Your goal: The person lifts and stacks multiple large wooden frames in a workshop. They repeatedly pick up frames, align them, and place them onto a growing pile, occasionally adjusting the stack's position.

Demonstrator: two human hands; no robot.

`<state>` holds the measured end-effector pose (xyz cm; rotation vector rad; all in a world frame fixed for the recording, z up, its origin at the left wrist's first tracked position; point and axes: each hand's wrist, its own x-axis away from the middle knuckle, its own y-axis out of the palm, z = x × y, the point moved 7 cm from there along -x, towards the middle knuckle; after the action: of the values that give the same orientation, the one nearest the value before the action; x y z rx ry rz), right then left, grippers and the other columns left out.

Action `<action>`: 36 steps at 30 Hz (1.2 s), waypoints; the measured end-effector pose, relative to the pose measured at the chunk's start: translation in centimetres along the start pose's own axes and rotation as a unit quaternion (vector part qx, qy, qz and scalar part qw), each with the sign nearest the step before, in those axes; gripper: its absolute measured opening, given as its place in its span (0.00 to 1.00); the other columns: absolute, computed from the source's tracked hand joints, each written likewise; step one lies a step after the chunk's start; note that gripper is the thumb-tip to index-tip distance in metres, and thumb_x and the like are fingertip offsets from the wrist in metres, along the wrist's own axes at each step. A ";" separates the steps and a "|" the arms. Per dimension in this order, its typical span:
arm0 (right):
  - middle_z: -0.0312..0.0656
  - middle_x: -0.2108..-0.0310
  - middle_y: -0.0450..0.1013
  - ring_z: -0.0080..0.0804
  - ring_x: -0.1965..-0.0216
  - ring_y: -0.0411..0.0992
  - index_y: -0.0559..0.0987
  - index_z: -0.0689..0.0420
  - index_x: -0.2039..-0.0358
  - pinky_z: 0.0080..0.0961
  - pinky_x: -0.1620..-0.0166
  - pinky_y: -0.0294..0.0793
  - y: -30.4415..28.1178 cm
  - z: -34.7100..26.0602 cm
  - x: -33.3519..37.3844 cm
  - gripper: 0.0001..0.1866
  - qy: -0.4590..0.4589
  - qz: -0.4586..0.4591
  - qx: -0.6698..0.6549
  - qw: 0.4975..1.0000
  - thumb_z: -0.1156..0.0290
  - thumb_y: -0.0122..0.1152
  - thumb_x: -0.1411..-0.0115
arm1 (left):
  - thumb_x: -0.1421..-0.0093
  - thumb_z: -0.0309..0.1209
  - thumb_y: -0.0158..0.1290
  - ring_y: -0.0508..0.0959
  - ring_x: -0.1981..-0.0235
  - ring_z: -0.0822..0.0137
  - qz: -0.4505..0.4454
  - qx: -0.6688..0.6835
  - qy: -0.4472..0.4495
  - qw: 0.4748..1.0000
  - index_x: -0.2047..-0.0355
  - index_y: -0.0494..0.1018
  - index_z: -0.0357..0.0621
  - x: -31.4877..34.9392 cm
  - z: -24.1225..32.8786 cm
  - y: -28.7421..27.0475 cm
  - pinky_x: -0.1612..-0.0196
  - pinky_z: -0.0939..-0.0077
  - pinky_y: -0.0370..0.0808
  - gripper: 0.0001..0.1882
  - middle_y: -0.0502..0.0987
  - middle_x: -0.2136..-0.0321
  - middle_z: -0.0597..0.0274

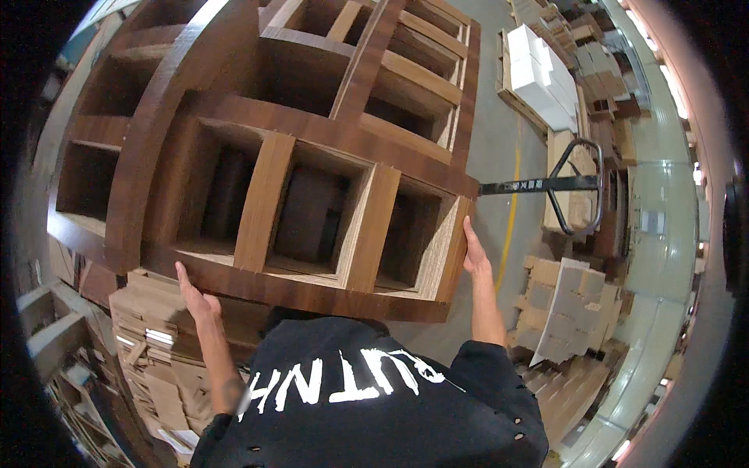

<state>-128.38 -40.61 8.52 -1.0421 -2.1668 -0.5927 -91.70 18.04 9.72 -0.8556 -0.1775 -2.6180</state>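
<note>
In front of me lies a dark brown wooden cabinet frame [312, 295], its three square openings divided by lighter wooden strips. My right hand [473, 253] is stretched flat along the frame's right side, fingers pointing away from me. Close to the near edge, toward its left end, my left hand [199, 300] has its fingers extended, with the thumb apart. Whether the left palm touches the frame cannot be made out. More brown frames with similar openings, such as the one at the upper right [417, 97], lie directly beyond.
A black pallet-jack handle [538, 185] juts out past the frame's right side. White boxes [538, 74] sit on a pallet at the far right. Flattened cardboard [573, 304] is stacked on the right, with more cardboard pieces [164, 343] at the near left. A yellow line [511, 214] crosses the grey floor.
</note>
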 end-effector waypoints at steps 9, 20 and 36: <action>0.45 0.42 0.70 0.34 0.41 0.67 0.67 0.61 0.37 0.38 0.37 0.66 -1.6 -0.3 -0.6 0.43 -0.032 0.012 0.030 0.999 0.35 0.54 0.36 | 0.26 0.38 0.41 0.78 0.57 0.65 -0.329 -0.183 0.318 0.870 0.57 0.77 0.32 16.0 5.2 11.8 0.50 0.71 0.74 0.21 0.80 0.60 0.54; 0.55 0.49 0.77 0.49 0.45 0.75 0.79 0.63 0.47 0.37 0.43 0.73 4.4 -19.5 -3.9 0.34 -0.332 -0.039 0.563 0.756 0.43 0.62 0.39 | 0.26 0.44 0.42 0.71 0.56 0.72 0.019 -0.108 0.163 0.980 0.52 0.67 0.42 22.3 -8.3 1.2 0.50 0.74 0.66 0.17 0.70 0.59 0.66; 0.48 0.57 0.80 0.33 0.55 0.77 0.79 0.66 0.49 0.30 0.49 0.72 10.3 -18.7 -9.0 0.34 -0.187 -0.296 0.698 0.624 0.44 0.57 0.35 | 0.38 0.60 0.54 0.51 0.29 0.57 -0.086 0.164 -0.261 0.947 0.27 0.39 0.42 38.3 -23.8 12.0 0.29 0.57 0.48 0.54 0.43 0.27 0.56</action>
<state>-109.12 -51.10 15.97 0.4944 -2.3115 1.1213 -128.36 -10.63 13.19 -1.4354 -0.8360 -2.3464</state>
